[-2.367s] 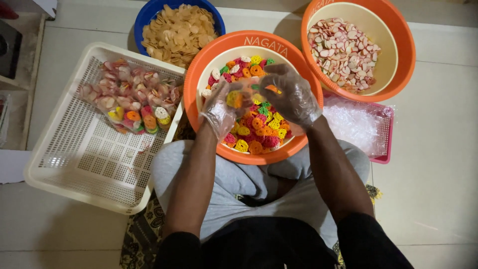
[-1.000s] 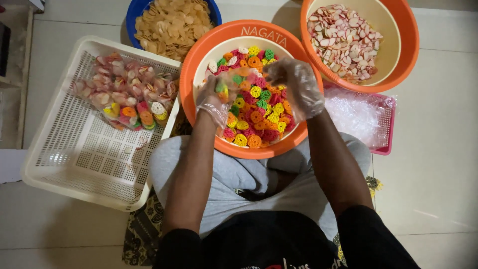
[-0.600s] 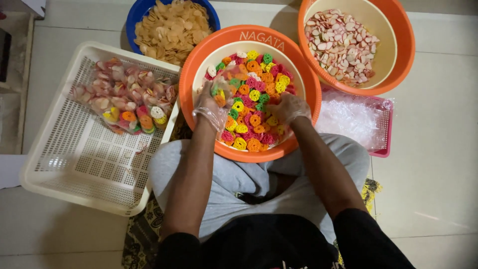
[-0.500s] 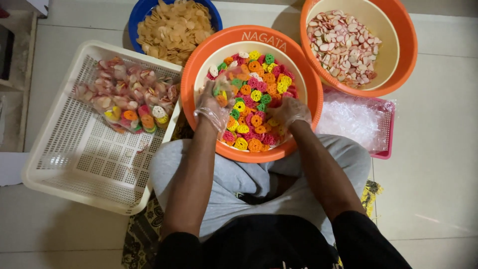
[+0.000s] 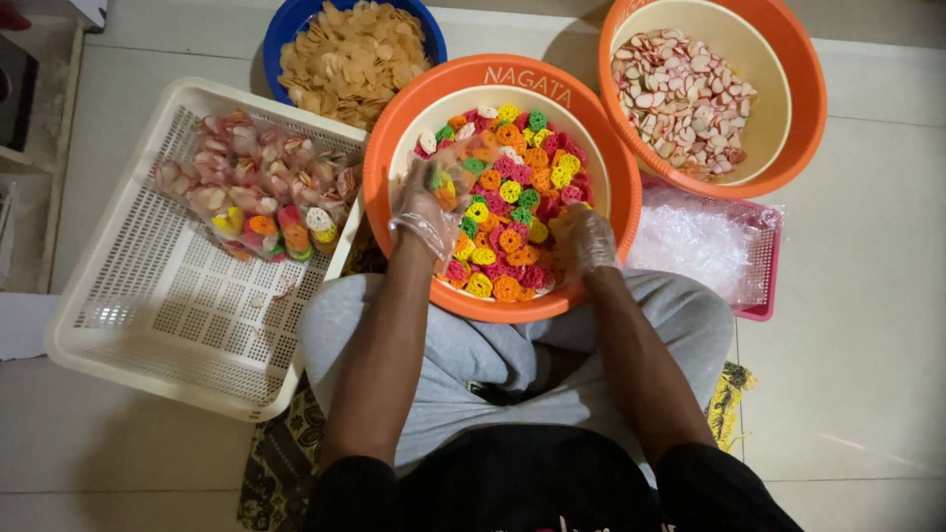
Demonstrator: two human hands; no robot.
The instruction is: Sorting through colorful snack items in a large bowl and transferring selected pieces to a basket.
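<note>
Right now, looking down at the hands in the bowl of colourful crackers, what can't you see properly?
Head view only:
- Left hand: a clear glove and the crackers in it hide how the fingers sit.
- Right hand: fingertips buried in the colourful crackers.
- Blue bowl and second orange bowl: cut off by the top edge.
- Small bags in the white basket: too blurred to count.

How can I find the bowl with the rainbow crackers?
Start at the person's lap: the orange basin sits right in front of the knees, with both gloved hands inside. Unlike the blue basin of plain yellow chips behind it, its ring-shaped crackers are many colours.
</note>
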